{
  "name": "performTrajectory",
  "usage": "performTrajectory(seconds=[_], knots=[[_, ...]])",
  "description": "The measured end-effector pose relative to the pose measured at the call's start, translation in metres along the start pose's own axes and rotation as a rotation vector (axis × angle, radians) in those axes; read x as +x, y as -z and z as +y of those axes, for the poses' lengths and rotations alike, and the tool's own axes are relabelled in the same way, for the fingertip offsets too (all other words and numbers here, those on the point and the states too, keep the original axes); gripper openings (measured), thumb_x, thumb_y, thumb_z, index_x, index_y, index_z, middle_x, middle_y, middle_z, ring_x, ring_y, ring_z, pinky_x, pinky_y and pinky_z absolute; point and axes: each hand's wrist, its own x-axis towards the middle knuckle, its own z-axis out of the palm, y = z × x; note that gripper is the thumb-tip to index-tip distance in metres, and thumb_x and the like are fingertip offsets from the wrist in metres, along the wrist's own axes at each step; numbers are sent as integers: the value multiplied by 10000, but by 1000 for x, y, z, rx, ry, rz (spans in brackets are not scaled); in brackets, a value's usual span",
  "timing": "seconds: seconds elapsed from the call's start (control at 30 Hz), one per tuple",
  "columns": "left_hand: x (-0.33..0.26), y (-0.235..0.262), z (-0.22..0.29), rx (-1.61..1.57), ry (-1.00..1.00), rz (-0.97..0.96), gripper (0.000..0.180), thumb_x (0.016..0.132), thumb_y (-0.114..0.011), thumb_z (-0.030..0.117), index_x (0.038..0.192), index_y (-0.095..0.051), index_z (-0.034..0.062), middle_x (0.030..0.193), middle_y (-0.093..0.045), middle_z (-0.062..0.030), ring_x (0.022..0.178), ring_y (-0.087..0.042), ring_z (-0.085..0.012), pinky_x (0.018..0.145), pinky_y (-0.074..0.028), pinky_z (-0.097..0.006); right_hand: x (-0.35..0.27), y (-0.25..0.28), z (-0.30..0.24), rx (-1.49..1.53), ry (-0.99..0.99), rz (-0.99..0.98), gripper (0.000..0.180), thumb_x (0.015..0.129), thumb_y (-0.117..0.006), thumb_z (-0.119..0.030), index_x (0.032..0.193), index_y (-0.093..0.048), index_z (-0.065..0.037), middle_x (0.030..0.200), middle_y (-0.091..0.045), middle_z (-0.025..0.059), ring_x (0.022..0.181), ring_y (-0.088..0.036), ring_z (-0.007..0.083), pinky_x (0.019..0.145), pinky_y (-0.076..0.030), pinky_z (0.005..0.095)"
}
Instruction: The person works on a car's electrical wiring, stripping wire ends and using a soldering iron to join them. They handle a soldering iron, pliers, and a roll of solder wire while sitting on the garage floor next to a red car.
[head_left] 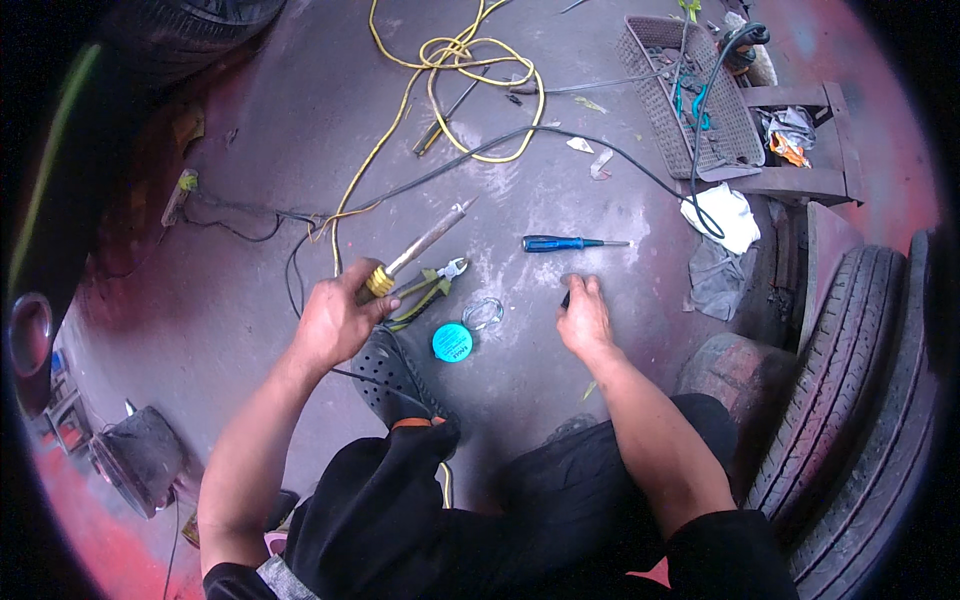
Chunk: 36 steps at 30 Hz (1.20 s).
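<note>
light: soft, even daylight – faint shadows | focus: centre sharp | edges: fisheye bending, black vignette, reddish fringe – blurred rim

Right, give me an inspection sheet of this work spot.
Surface: grey concrete floor, stained.
Job's things: soldering iron in left hand; small dark object under right hand, too small to tell.
Clutter: pliers, blue screwdriver, round teal tin, solder coil, white rag, grey rag.
Grippers: left gripping; right fingertips on floor.
Cables: yellow cable coiled; black cable crossing.
Surroundings: tyres, grey plastic basket.
</note>
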Motion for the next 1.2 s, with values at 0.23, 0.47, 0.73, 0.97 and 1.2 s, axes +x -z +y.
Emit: performTrajectory(seconds=[0.23, 0.47, 0.73, 0.97, 1.2], knots=[[-14, -9, -16, -24, 18, 32, 514, 798, -782, 275, 1177, -575, -3, 897, -663, -186, 838, -644, -276, 758, -491, -397, 24, -7, -12, 597, -53, -28, 330, 868, -642, -102, 1180, -574, -20, 1021, -664, 140, 931, -654, 310, 817, -522, 409], [-12, -7, -7, -97, 45, 30, 483, 815, -774, 262, 1167, -581, -6, 886, -648, -160, 823, -611, -222, 750, -481, -372, 28, 17, -11, 1140, -228, -360, 256, 906, -650, -182, 1077, -648, 8, 946, -681, 71, 832, -634, 145, 696, -510, 301], [-8, -27, 4, -99, -2, 33, 423, 837, -752, 235, 1142, -585, -6, 833, -647, -157, 778, -610, -232, 729, -483, -379, 21, -20, 7, 588, 46, -45, 226, 835, -705, -149, 1020, -704, -19, 1015, -671, 150, 934, -644, 283, 845, -507, 376], [-10, -46, 10, -110, -8, -12, 390, 851, -716, 236, 1104, -601, -37, 846, -657, -178, 788, -630, -248, 731, -491, -391, 8, -13, 4, 162, 165, 67, 249, 829, -697, -175, 1046, -707, -53, 1171, -604, 194, 1038, -604, 346, 934, -476, 423], [2, -88, 40, -400, 62, -42, 394, 901, -654, 248, 1124, -526, -51, 846, -656, -202, 799, -651, -271, 736, -511, -401, -19, 13, -68, 829, 25, -80, 595, 947, -548, -468, 1242, -583, 48, 1178, -631, 224, 1088, -602, 308, 975, -443, 395]])
